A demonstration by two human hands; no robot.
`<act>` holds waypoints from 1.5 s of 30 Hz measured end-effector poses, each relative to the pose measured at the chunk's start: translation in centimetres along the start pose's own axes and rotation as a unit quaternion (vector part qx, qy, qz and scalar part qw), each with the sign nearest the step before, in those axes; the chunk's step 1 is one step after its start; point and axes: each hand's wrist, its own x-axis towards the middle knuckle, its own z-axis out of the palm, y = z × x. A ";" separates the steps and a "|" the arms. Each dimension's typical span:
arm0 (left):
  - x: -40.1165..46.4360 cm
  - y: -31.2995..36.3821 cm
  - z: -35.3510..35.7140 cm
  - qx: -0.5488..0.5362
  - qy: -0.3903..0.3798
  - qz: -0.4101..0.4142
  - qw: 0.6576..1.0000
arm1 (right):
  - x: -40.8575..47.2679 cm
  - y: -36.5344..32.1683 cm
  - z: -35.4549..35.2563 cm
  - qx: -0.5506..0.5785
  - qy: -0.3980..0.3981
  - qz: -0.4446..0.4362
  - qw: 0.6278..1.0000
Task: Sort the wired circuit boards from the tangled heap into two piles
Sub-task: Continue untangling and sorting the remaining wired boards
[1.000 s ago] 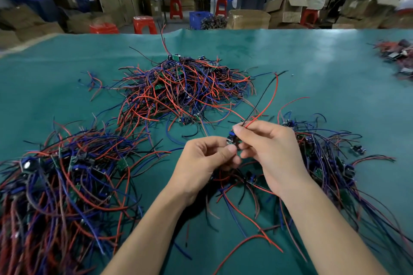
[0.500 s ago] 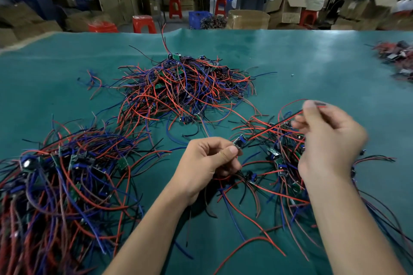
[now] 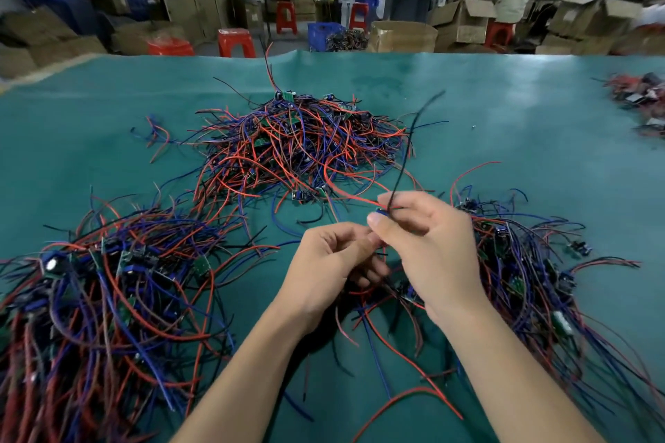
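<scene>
Circuit board: small, blue, mostly hidden between the fingertips of both hands, held above the near middle of the table. A black wire rises from it toward the far edge; a red wire trails off to the left.

Right hand: thumb and forefinger pinched on the wires just at the board.

Left hand: fingers curled, thumb tip touching the right hand's; whether it grips the board itself cannot be told.

Far pile: tangled red, blue and black wires with boards, middle of the table.

Left pile: at the near left edge.

Right pile: just beside the right hand, toward the near right.

Small heap: far right edge, blurred.
</scene>
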 end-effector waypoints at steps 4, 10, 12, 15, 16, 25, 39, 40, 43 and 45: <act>-0.1 0.1 0.0 -0.005 -0.021 -0.012 1.000 | 0.7 -0.7 -0.7 0.023 0.086 -0.062 0.994; -0.3 0.2 0.0 0.052 -0.050 0.019 0.997 | 2.4 -5.5 -1.7 0.118 0.194 -0.124 0.966; -0.2 0.0 0.0 0.083 -0.030 0.028 0.996 | 2.6 -8.7 -0.4 0.149 0.168 -0.156 0.962; -0.2 -0.1 0.4 0.085 -0.005 0.036 0.996 | 3.1 -13.1 3.0 0.172 0.041 -0.156 0.972; -0.2 -0.1 0.5 0.086 0.000 0.041 0.995 | 3.2 -14.2 4.6 0.174 -0.017 -0.137 0.975; 0.1 -0.4 0.6 0.030 0.076 0.046 0.996 | 6.4 -10.8 13.3 -0.404 -0.420 -0.063 0.810; 0.8 -1.0 0.1 0.001 0.293 0.039 0.955 | 10.4 -2.3 3.6 -0.369 -0.062 -0.006 0.927; 0.9 -1.0 0.1 -0.002 0.285 0.039 0.958 | 10.0 -2.5 2.7 -0.335 -0.028 -0.001 0.942; 0.8 -0.9 0.3 0.013 0.236 0.047 0.971 | 7.5 -2.5 0.8 -0.263 0.047 0.000 0.964; 0.7 -0.8 0.4 0.038 0.199 0.065 0.977 | 5.4 -2.2 0.3 -0.195 0.064 0.009 0.979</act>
